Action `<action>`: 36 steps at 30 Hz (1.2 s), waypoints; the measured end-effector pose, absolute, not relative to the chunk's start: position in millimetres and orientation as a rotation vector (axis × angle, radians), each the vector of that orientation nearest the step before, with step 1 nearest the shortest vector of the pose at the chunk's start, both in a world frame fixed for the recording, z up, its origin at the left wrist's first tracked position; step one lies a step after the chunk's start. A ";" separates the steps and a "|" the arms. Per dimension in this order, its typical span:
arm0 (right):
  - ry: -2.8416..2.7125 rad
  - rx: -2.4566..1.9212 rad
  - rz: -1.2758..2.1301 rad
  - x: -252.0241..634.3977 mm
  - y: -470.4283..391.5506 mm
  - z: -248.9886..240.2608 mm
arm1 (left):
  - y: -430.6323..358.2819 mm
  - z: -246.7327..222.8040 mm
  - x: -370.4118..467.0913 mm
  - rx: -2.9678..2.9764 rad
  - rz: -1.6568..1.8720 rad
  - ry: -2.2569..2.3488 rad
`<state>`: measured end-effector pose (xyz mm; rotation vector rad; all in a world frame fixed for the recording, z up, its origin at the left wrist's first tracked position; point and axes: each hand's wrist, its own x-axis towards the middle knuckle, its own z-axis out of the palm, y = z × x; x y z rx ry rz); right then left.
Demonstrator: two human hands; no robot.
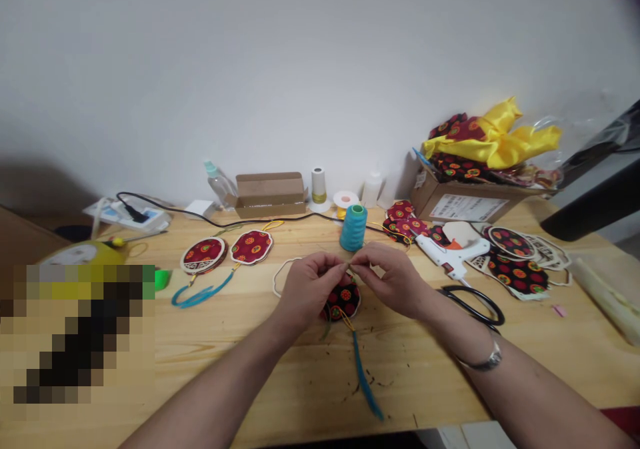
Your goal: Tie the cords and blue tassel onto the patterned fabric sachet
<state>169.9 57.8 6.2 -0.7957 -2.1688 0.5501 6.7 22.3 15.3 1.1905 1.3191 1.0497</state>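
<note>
Both of my hands meet above a dark patterned fabric piece (pixel 346 300) at the middle of the table. My left hand (pixel 315 282) is closed in a pinch, its fingertips almost touching those of my right hand (pixel 387 277), which is also pinched. What lies between the fingertips is too small to name. From the fabric piece a yellow cord and a blue tassel (pixel 364 379) trail toward the front edge. A pale scalloped frame (pixel 280 277) shows partly behind my left hand. Just beyond the hands stands a teal thread spool (pixel 354 229).
Two red patterned ornaments (pixel 204 254) lie at the left, with a blue tassel. A white glue gun (pixel 453 255), black scissors handles (pixel 477 304) and stacked fabric pieces (pixel 517 272) are at the right. Behind stand an open small box (pixel 270 205) and a carton (pixel 465 202) of fabric.
</note>
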 end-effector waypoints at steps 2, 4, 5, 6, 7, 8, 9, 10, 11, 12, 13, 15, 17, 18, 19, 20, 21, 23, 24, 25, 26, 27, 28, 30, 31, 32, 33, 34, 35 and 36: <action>-2.173 -0.800 0.551 169.7 57.4 6.6 | 22.7 14.2 6.8 1.210 1.049 1.333; -2.183 -0.816 0.548 169.7 56.8 6.5 | 23.0 13.1 6.3 1.226 1.057 1.327; -2.189 -0.826 0.547 169.7 56.6 6.2 | 23.1 12.7 6.0 1.232 1.061 1.320; -2.197 -0.833 0.551 169.8 56.6 5.8 | 23.2 12.6 5.6 1.238 1.059 1.321; -2.201 -0.839 0.555 169.9 56.6 5.3 | 23.3 12.8 5.4 1.242 1.062 1.327; -2.205 -0.843 0.562 170.0 56.8 4.9 | 23.4 13.0 5.2 1.239 1.058 1.337; -2.206 -0.846 0.567 170.1 57.0 4.5 | 23.5 13.4 5.2 1.235 1.055 1.346; -2.205 -0.851 0.568 170.2 57.2 4.1 | 23.7 13.7 5.2 1.232 1.052 1.351; -2.201 -0.861 0.568 170.3 57.4 3.9 | 23.8 13.8 5.4 1.231 1.049 1.351; -2.197 -0.870 0.567 170.4 57.5 3.6 | 23.9 13.8 5.5 1.231 1.049 1.349; -2.192 -0.879 0.566 170.6 57.6 3.4 | 23.9 13.7 5.7 1.233 1.047 1.345; -2.176 -0.886 0.559 170.7 57.3 2.8 | 23.4 13.0 5.8 1.229 1.045 1.342; -2.157 -0.882 0.546 170.6 56.8 2.2 | 22.6 12.4 5.7 1.229 1.046 1.346; -2.147 -0.880 0.537 170.4 56.6 2.0 | 22.1 12.4 5.6 1.232 1.047 1.346; -2.138 -0.877 0.528 170.2 56.3 1.8 | 21.7 12.6 5.5 1.235 1.048 1.347; -2.132 -0.872 0.521 170.0 56.1 1.8 | 21.4 13.0 5.5 1.236 1.047 1.348; -2.129 -0.868 0.516 169.8 56.0 1.8 | 21.3 13.6 5.5 1.233 1.042 1.349; -2.119 -0.863 0.510 169.3 55.8 2.2 | 21.2 15.1 5.6 1.219 1.036 1.352; -2.112 -0.868 0.507 169.2 55.7 2.4 | 21.3 15.8 5.6 1.212 1.035 1.354; -2.104 -0.873 0.503 169.1 55.6 2.6 | 21.5 16.3 5.6 1.208 1.037 1.354; -2.098 -0.880 0.498 169.0 55.6 2.7 | 21.7 16.6 5.6 1.207 1.038 1.353; -2.090 -0.883 0.491 168.9 55.5 2.7 | 21.9 16.6 5.5 1.207 1.040 1.353; -2.084 -0.882 0.485 168.8 55.4 2.7 | 22.1 16.3 5.4 1.207 1.041 1.352; -2.070 -0.869 0.474 168.6 55.3 2.2 | 22.4 15.2 5.2 1.206 1.043 1.347; -2.062 -0.859 0.469 168.6 55.3 1.9 | 22.5 14.6 5.1 1.205 1.046 1.344; -2.053 -0.850 0.465 168.5 55.3 1.6 | 22.6 14.3 5.0 1.203 1.048 1.340; -2.046 -0.841 0.461 168.6 55.3 1.3 | 22.6 14.3 5.0 1.203 1.048 1.337; -2.042 -0.833 0.459 168.6 55.3 1.1 | 22.4 14.7 5.1 1.202 1.047 1.336; -2.039 -0.826 0.453 168.7 55.2 0.8 | 22.3 15.3 5.3 1.201 1.045 1.338; -2.041 -0.820 0.444 168.8 55.1 0.6 | 22.1 16.2 5.5 1.202 1.041 1.342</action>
